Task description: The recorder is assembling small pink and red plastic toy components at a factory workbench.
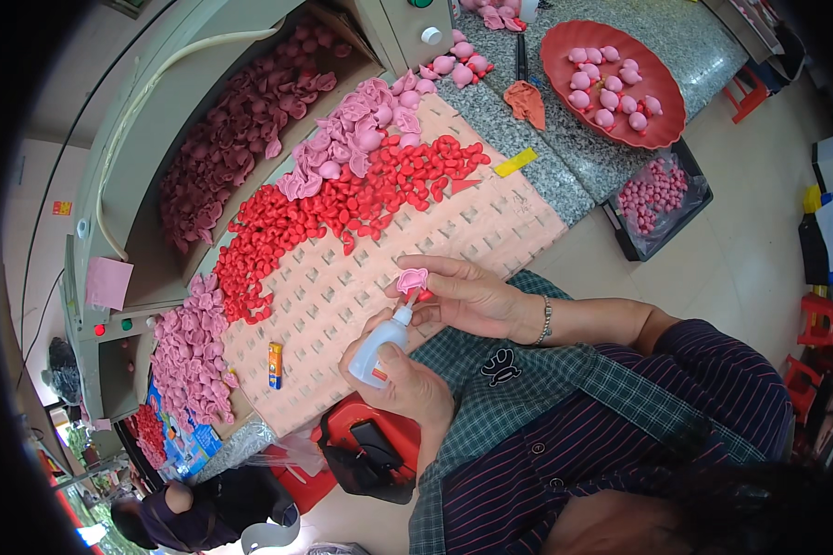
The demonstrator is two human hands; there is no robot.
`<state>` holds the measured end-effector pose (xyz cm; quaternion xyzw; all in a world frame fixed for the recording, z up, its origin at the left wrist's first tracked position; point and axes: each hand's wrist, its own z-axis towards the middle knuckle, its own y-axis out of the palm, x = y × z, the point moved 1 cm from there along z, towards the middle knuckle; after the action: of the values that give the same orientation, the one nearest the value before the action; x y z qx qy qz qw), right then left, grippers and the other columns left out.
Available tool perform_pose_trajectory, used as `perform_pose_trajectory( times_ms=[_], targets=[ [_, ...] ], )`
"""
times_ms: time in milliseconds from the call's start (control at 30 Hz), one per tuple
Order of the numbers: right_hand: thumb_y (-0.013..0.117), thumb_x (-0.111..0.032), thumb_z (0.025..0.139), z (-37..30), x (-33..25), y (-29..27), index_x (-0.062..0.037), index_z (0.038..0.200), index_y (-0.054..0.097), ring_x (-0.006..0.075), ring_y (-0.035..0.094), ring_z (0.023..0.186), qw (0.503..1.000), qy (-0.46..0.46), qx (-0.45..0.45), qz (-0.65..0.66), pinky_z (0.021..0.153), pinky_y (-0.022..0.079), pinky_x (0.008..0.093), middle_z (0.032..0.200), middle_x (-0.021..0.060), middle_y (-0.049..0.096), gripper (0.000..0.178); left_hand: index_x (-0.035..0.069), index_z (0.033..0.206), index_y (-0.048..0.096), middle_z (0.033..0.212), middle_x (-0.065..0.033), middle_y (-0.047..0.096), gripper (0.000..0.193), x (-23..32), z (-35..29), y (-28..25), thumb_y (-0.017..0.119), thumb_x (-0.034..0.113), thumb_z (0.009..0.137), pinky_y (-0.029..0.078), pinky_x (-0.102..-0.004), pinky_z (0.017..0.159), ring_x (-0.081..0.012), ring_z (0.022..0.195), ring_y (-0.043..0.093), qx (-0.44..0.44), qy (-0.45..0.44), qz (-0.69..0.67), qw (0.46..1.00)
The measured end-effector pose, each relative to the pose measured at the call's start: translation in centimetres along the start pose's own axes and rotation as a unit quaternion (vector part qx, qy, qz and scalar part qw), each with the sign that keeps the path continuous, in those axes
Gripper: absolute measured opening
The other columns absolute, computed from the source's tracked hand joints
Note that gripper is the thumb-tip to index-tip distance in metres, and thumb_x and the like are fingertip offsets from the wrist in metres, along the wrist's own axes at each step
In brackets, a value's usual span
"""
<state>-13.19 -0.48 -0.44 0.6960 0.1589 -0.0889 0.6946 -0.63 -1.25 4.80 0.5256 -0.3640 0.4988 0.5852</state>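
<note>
My left hand (400, 384) is closed round a translucent white squeeze bottle (372, 356) with a thin nozzle. The bottle is tilted, its tip up against or close to a small pink petal-shaped piece (412, 280). Between the fingertips of my right hand (467, 294), which wears a bracelet, that pink piece is pinched. A bit of red shows just beneath it, partly hidden by the fingers. Both hands are over the near edge of a peach patterned mat (342, 305). Loose red pieces (292, 217) are heaped beyond them, with ruffled pink pieces (347, 139) behind.
A grey machine housing (130, 176) holds more pink pieces. A red plate (560, 102) of pink-and-red pieces sits on the granite counter (565, 180). Below is a black crate (629, 242). A yellow-blue tube (275, 365) lies on the mat. Another person (204, 518) is at lower left.
</note>
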Motion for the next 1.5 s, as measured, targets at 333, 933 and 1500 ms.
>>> perform_pose_trajectory(
  times_ms=[333, 933, 1500],
  targets=[
    [0.051, -0.024, 0.103, -0.1, -0.3, 0.3, -0.0093, 0.149, 0.038, 0.0255, 0.059, 0.118, 1.000, 0.005, 0.008, -0.005, 0.097, 0.050, 0.0396, 0.139, 0.0189, 0.053, 0.049, -0.004, 0.113, 0.045, 0.108, -0.0246, 0.060, 0.033, 0.6, -0.2, 0.0, 0.063, 0.017, 0.094, 0.052, -0.0434, 0.093, -0.0309, 0.102, 0.061, -0.015, 0.032, 0.027, 0.999],
    [0.050, -0.026, 0.103, -0.1, -0.3, 0.3, -0.0087, 0.149, 0.037, 0.0235, 0.061, 0.115, 1.000, 0.011, 0.016, -0.017, 0.095, 0.051, 0.0389, 0.137, 0.0185, 0.055, 0.051, -0.005, 0.114, 0.041, 0.108, -0.0273, 0.059, 0.027, 1.1, -0.3, -0.1, 0.054, 0.002, 0.091, 0.054, -0.0424, 0.090, -0.0308, 0.101, 0.062, -0.046, 0.050, 0.068, 0.995],
    [0.051, -0.020, 0.103, -0.2, -0.3, 0.6, -0.0058, 0.148, 0.038, 0.0212, 0.066, 0.104, 1.000, 0.016, 0.016, 0.022, 0.091, 0.056, 0.0348, 0.132, 0.0173, 0.057, 0.049, -0.005, 0.114, 0.041, 0.109, -0.0276, 0.058, 0.026, 0.9, -0.3, 0.2, 0.054, 0.000, 0.092, 0.055, -0.0420, 0.090, -0.0320, 0.103, 0.062, -0.041, 0.061, 0.073, 0.995]
  ],
)
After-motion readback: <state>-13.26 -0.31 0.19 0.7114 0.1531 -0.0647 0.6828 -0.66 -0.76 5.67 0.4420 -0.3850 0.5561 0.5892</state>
